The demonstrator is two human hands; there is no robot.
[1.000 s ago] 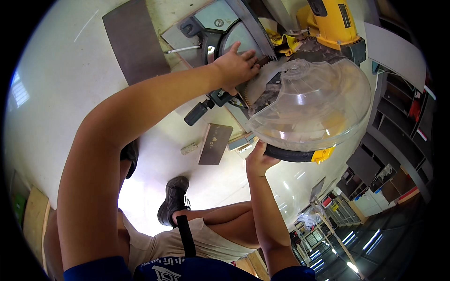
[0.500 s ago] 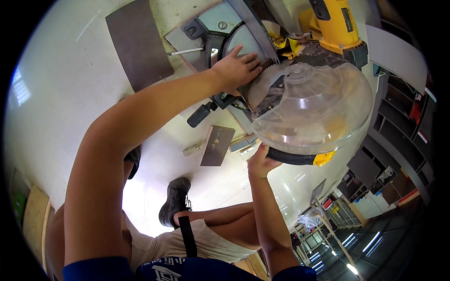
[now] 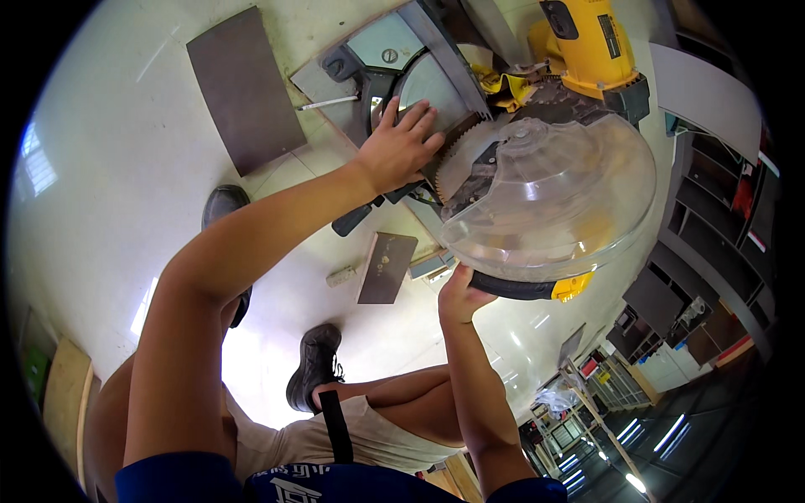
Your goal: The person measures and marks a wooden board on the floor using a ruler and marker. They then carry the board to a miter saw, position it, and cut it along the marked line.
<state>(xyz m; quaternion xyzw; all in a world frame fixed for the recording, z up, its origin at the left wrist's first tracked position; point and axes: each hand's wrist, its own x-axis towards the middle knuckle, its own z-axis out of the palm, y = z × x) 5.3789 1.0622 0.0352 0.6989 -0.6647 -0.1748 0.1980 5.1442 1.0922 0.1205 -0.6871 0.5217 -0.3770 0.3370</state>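
Observation:
A mitre saw with a yellow motor housing (image 3: 594,46) stands on the floor in front of me. Its toothed round blade (image 3: 459,168) shows past the edge of a clear plastic guard (image 3: 558,197). My right hand (image 3: 461,293) grips the black handle (image 3: 516,286) at the near side of the guard. With fingers spread, my left hand (image 3: 401,149) lies over the grey saw table (image 3: 432,84), just left of the blade and next to it. Whether its palm presses on anything beneath is hidden. A black clamp knob (image 3: 352,220) sticks out under my left wrist.
A large dark board (image 3: 247,90) lies on the pale floor at the far left. Nearer, a small dark board (image 3: 387,268) and a short offcut (image 3: 341,277) lie beside the saw. My shoe (image 3: 314,367) is close by. Dark shelving (image 3: 713,197) stands at the right.
My left hand has shifted left and a little nearer to me, away from the blade. My right hand stays on the handle. The whole view has moved slightly.

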